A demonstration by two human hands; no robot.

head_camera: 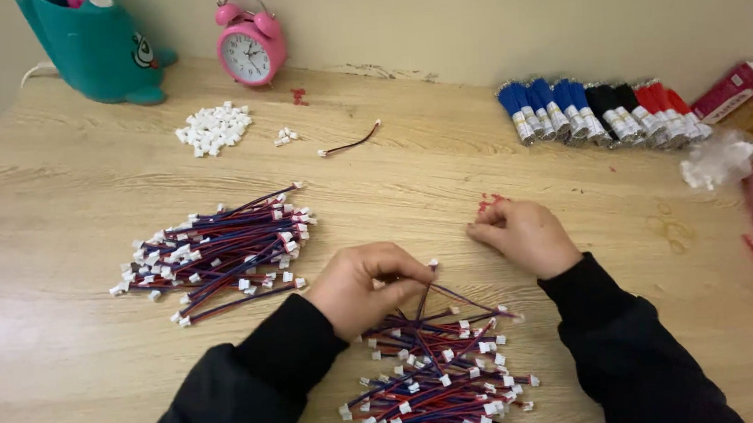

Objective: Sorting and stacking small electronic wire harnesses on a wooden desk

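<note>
- A thin red-and-blue wire is pinched by the left hand, fingers curled together on it; its white plug end sits just beyond the fingertips.
- Long axis of that wire: steep, upper end w/ plug pointing up and slightly right, lower end running down into the near wire pile.
- Near pile lies at the table's front edge, btwn the two black sleeves; wires fanned, mostly running left-right w/ a tilt.
- Right hand rests on the table, fingers bunched together; small red bits are touched or held at the fingertips – which, cannot be told.
- Second wire pile is laid to the left, well apart from the hands, long axis approx. left-right, rising to the right.
- Farther back: heap of white plugs, one loose wire, pink alarm clock, teal holder.
- Row of blue, black, red markers is set at the right rear, caps pointing away.
</note>
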